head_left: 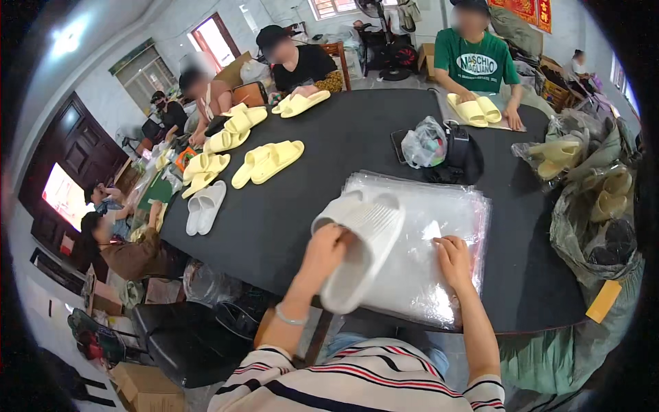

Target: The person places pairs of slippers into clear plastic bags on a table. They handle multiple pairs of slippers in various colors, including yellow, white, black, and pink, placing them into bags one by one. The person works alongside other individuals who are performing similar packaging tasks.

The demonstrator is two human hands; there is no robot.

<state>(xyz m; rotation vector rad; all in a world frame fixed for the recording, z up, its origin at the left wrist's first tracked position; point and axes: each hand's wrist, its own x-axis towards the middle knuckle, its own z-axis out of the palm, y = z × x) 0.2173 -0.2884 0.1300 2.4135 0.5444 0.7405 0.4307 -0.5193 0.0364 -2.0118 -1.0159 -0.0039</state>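
Note:
My left hand (324, 255) is closed on a pair of white slide slippers (367, 230), its fingers at the open side of the ribbed straps. The slippers are tilted over the left part of a stack of clear plastic bags (419, 292), soles partly overlapping. On the right part of that stack rests my right hand (454, 262), fingers stretched out and fingertips on the shiny top bag. Nothing shows within its grasp.
On the black table (274, 213) lie another white pair (206, 208) and several yellow pairs (268, 163). A knotted plastic bag (423, 143) and a black item (465, 152) sit beyond the stack. Bagged slippers (611, 196) crowd the right edge. Several co-workers sit around; one in green (477, 62) handles yellow slippers (473, 110).

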